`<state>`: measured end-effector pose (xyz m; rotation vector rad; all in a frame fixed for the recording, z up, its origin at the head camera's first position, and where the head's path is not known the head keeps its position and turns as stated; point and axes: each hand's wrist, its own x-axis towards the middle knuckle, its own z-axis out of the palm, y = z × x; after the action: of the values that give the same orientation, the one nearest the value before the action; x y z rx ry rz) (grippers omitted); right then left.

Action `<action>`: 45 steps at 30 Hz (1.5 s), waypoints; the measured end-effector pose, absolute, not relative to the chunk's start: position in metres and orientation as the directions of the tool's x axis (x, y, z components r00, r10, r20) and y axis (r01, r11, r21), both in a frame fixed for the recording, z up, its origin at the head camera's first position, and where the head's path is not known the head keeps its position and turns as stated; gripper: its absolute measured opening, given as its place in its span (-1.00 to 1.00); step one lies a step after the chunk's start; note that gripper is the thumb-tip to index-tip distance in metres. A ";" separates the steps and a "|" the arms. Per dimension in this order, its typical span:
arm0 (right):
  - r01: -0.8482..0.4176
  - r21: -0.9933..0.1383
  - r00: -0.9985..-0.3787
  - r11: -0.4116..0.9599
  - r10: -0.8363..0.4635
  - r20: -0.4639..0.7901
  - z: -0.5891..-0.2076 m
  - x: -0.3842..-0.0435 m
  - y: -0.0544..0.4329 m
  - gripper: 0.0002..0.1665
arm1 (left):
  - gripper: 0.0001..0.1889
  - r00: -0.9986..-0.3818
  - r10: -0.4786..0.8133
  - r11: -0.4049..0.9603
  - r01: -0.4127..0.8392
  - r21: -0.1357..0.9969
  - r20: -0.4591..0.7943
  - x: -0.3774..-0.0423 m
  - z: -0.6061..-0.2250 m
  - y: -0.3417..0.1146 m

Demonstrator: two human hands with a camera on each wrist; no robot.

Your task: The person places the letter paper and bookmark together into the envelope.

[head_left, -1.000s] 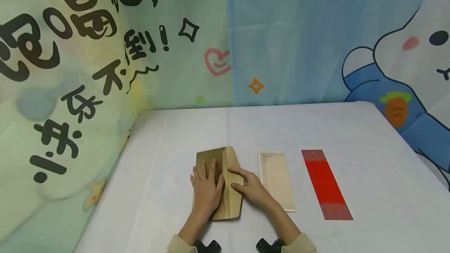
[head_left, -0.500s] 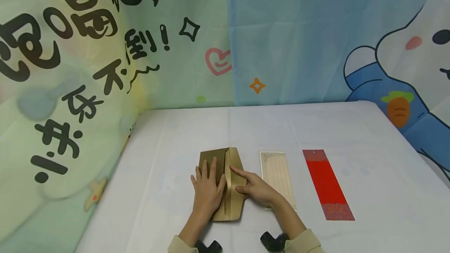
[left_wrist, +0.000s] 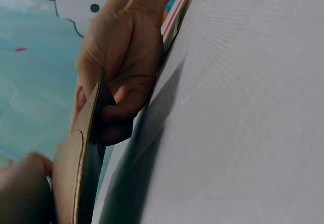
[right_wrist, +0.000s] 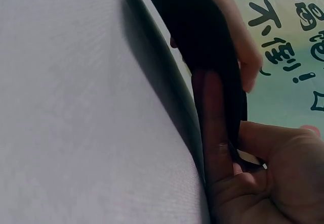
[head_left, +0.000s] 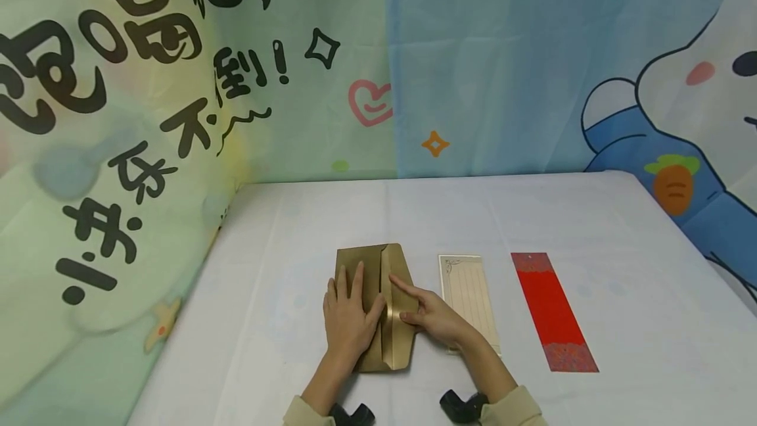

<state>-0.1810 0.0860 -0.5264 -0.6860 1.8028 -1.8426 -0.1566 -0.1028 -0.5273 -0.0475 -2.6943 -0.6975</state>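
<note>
A gold-brown paper envelope (head_left: 397, 347) lies on the white table in front of me, its long flap along the right side. My left hand (head_left: 349, 321) rests flat on its left part with fingers spread and straight. My right hand (head_left: 434, 317) pinches the envelope's right edge, index finger and thumb on the flap. In the left wrist view the right hand (left_wrist: 124, 57) has fingers curled under the raised edge of the envelope (left_wrist: 73, 168). The right wrist view shows the dark underside of the envelope (right_wrist: 212, 32) between thumb and fingers of the right hand (right_wrist: 253, 183).
Right of the envelope lies a cream lined card (head_left: 467, 288), its lower left part behind the right hand. Farther right is a red strip (head_left: 552, 311) with patterned ends. A printed cloth backdrop (head_left: 503, 71) stands behind and left of the white table (head_left: 284, 340).
The right hand has shifted slightly right with the envelope's edge. Its thumb and index finger stay on the flap. The left hand keeps pressing, nearly in place.
</note>
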 end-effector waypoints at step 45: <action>-0.113 -0.705 -0.915 0.700 0.203 0.349 -0.541 -0.154 0.140 -0.17 | -0.19 -0.935 -0.129 0.848 0.068 0.525 0.330 -0.158 -0.529 -0.100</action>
<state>-0.1536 0.1403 -0.5412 0.0905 3.2637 -1.4030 -0.1579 -0.1000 -0.5288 0.0460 -2.6698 -0.7774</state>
